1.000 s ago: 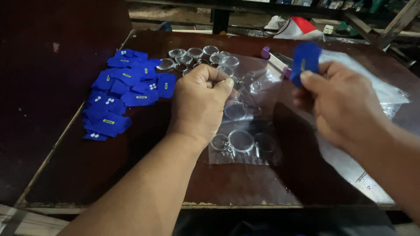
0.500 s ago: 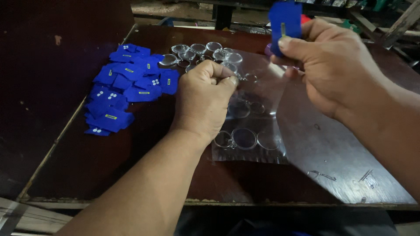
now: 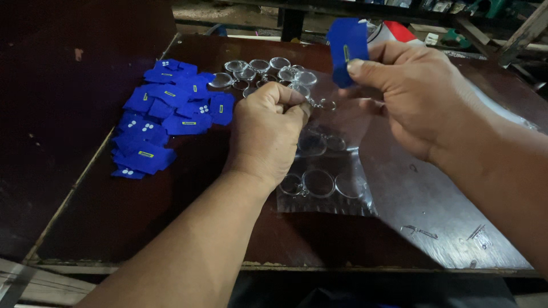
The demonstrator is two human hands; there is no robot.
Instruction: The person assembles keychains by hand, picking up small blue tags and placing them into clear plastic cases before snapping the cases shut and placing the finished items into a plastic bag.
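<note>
Raised blue card (image 3: 347, 50), left hand's (image 3: 268, 134) contents perhaps hidden.

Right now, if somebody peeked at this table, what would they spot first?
Probably the right hand holding up a bright blue card near the top middle. Next, the heap of blue cards on the left of the dark wooden table. The left hand is closed in a fist in the middle, over clear round discs with rings lying on plastic sheet.

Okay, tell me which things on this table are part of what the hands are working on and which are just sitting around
In use:
- blue card in right hand
- key ring at left hand
- clear discs
- blue card pile

Lying about:
- red and white object
- scraps
</note>
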